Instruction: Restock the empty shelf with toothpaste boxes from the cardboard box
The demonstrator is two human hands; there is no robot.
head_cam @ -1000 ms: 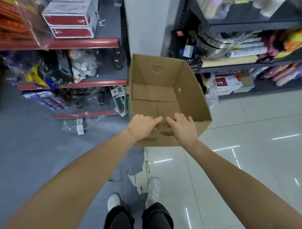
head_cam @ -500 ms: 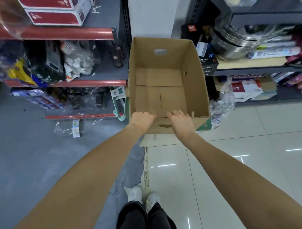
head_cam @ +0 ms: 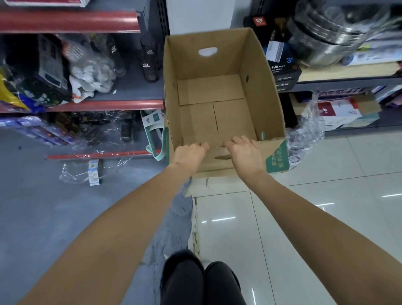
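Note:
An open brown cardboard box (head_cam: 256, 91) stands on the floor between two shelf units, and I see nothing inside it but its bottom flaps. Both my hands hold its near rim, fingers curled over the edge. My left hand (head_cam: 188, 155) grips the rim left of the handle slot. My right hand (head_cam: 244, 153) grips it to the right. Part of a red and white box (head_cam: 43, 2) shows at the top left on the highest red-edged shelf. No toothpaste box is in either hand.
Red-edged shelves (head_cam: 104, 105) on the left carry bags and dark bottles. A small carton (head_cam: 94, 172) in clear wrap lies on the grey floor. Dark shelves on the right hold steel pots (head_cam: 330, 37) and boxes. Crumpled plastic (head_cam: 304, 135) sits right of the box. My legs (head_cam: 200, 280) are below.
The box has moved away from me toward the shelves and now sits flatter on the floor. Both hands stayed on its near rim. My view has tilted down.

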